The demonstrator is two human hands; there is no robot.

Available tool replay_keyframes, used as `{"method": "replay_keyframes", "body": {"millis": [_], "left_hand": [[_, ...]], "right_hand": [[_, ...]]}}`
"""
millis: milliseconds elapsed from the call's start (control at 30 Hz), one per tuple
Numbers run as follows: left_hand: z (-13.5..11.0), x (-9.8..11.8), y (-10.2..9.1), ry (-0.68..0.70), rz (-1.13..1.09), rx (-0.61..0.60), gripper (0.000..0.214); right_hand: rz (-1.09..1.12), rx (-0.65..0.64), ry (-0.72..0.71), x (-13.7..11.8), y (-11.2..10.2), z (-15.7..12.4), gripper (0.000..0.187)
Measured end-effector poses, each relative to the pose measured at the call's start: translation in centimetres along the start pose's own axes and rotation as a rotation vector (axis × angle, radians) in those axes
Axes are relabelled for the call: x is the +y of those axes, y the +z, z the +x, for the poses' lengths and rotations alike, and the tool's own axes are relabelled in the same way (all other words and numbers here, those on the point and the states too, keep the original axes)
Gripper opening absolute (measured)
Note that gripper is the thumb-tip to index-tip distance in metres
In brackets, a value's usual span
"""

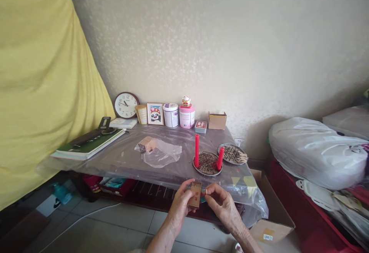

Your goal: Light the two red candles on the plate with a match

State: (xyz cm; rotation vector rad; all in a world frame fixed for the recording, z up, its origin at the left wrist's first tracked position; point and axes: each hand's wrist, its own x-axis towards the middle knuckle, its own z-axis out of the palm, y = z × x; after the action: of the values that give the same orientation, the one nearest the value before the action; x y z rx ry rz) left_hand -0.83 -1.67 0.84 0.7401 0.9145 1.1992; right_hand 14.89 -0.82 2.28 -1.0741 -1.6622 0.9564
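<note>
My left hand (182, 202) grips a small brown matchbox (196, 196) with red characters, held in front of the table's near edge. Just right of the box, my right hand (220, 204) pinches a thin matchstick (206, 192) between thumb and fingers. Beyond the hands, a round metal plate (208, 174) filled with dark grains bears a tall red candle (197, 151) and a shorter red candle (220, 158). Behind it to the right, a second round plate (221, 147) holds many light matchsticks (240, 156). I see no flame.
On the plastic-covered table (121, 153) lie a plastic bag (164, 155) with a brown block, and green books (89, 143). Along the wall stand a clock (126, 105), tins (171, 115) and a small carton (217, 121). An open cardboard box (273, 226) sits right of the table.
</note>
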Motion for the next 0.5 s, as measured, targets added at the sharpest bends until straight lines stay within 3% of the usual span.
{"method": "replay_keyframes", "body": {"millis": [167,500], "left_hand": [[0.05,0.11,0.05,0.011,-0.043,0.017,0.041],[0.18,-0.32,-0.32,0.061,-0.123,0.014,0.043]], "right_hand": [[0.024,0.004,-0.01,-0.16,0.3,-0.06,0.019],[-0.252,-0.074,-0.312,-0.47,0.83,-0.79,0.005]]}}
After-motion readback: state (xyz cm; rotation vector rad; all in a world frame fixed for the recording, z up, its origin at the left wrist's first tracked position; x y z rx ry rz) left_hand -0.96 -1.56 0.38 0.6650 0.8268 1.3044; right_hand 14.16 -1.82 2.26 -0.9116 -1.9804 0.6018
